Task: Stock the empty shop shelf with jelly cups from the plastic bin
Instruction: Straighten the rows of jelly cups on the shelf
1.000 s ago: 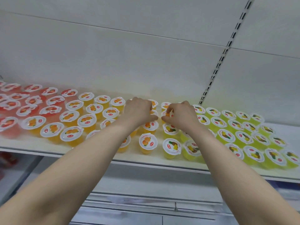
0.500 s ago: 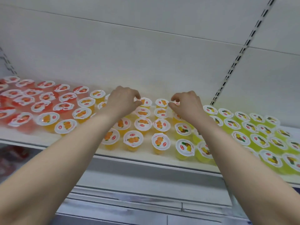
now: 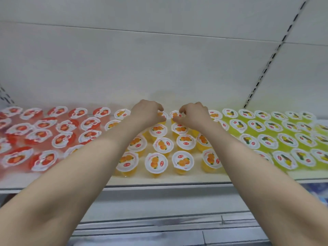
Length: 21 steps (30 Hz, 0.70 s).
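On the white metal shop shelf [image 3: 159, 182] stand clear plastic cups with white foil lids in three blocks: red jelly cups [image 3: 60, 139] at the left, orange jelly cups [image 3: 163, 145] in the middle, yellow-green jelly cups [image 3: 268, 142] at the right. Both bare forearms reach over the orange block to its rearmost row, close to the white back panel [image 3: 159, 68]. There the left hand [image 3: 147, 112] curls its fingers round one back-row cup [image 3: 161, 114] and the right hand [image 3: 193, 114] pinches the neighbouring cup [image 3: 175, 114] — the two just beside each other.
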Each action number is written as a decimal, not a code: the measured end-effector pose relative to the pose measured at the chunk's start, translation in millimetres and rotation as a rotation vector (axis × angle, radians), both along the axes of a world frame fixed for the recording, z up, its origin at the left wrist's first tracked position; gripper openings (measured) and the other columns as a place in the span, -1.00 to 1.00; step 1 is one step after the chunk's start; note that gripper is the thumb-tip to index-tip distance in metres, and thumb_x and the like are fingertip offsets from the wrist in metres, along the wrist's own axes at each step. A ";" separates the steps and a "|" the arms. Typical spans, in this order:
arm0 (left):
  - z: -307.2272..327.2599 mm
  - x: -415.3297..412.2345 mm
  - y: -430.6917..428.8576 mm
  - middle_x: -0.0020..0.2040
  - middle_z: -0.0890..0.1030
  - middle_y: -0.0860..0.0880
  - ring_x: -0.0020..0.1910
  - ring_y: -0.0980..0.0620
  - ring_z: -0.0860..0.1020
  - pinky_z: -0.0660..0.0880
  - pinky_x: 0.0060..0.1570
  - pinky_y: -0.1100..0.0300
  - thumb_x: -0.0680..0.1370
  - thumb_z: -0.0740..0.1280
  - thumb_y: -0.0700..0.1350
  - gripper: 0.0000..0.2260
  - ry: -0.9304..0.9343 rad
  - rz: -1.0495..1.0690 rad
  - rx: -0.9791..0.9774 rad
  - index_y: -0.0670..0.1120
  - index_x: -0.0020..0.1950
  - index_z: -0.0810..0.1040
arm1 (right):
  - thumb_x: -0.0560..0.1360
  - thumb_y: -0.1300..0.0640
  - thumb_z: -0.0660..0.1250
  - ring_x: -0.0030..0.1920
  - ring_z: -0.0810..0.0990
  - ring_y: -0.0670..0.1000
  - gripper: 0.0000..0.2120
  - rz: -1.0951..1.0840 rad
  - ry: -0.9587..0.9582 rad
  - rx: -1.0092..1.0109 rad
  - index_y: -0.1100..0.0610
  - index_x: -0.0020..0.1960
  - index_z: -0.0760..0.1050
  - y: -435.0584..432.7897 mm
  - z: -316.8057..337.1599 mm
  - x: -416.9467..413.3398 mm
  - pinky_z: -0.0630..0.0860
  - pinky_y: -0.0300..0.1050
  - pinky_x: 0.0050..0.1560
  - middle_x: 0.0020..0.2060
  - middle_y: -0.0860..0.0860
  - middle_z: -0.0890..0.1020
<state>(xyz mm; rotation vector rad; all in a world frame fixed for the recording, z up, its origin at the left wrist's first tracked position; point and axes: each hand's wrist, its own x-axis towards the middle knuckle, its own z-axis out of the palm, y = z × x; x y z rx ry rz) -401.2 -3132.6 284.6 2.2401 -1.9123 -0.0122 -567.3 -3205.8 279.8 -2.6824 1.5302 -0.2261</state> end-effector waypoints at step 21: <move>13.5 9.3 46.1 0.21 0.58 0.12 0.09 0.09 0.49 0.37 0.01 0.22 0.48 0.42 0.13 -0.65 0.209 -0.152 0.168 0.15 0.25 0.57 | 0.38 -0.29 0.38 0.13 0.48 0.04 -0.56 0.080 -0.089 0.085 -0.06 0.13 0.58 39.2 10.4 -30.2 0.48 0.06 0.11 -0.03 -0.07 0.64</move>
